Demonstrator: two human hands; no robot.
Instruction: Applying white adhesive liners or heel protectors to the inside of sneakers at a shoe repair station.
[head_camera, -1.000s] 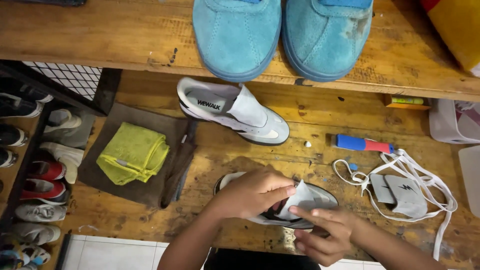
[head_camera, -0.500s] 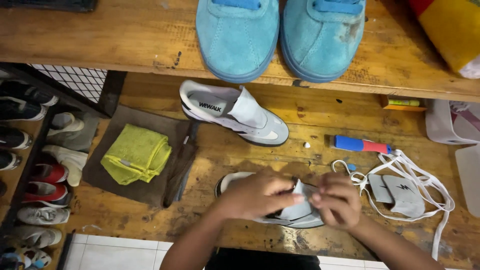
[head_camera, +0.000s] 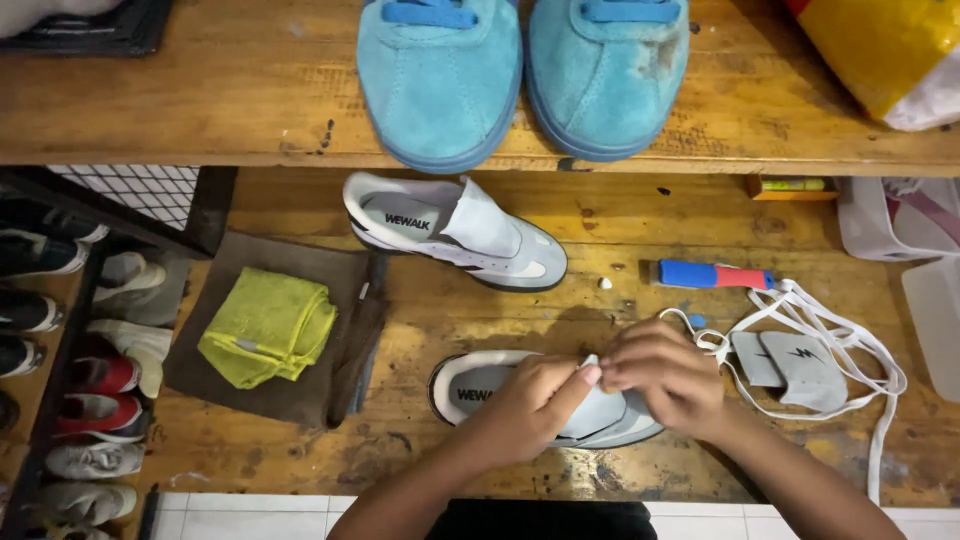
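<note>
Near shoe, grey-white sneaker, lies on wooden worktop at front edge, toe to right, partly hidden by hands

Left hand rests over shoe's middle, grip closed, fingertips pinching small white bit at tongue

Right hand touches left, grip closed on same white bit

Matching second shoe farther back

Yellow-green cloth on brown mat, left

White laces and grey insoles, right

Blue-red tool behind hands

Two blue suede shoes on upper shelf
</note>
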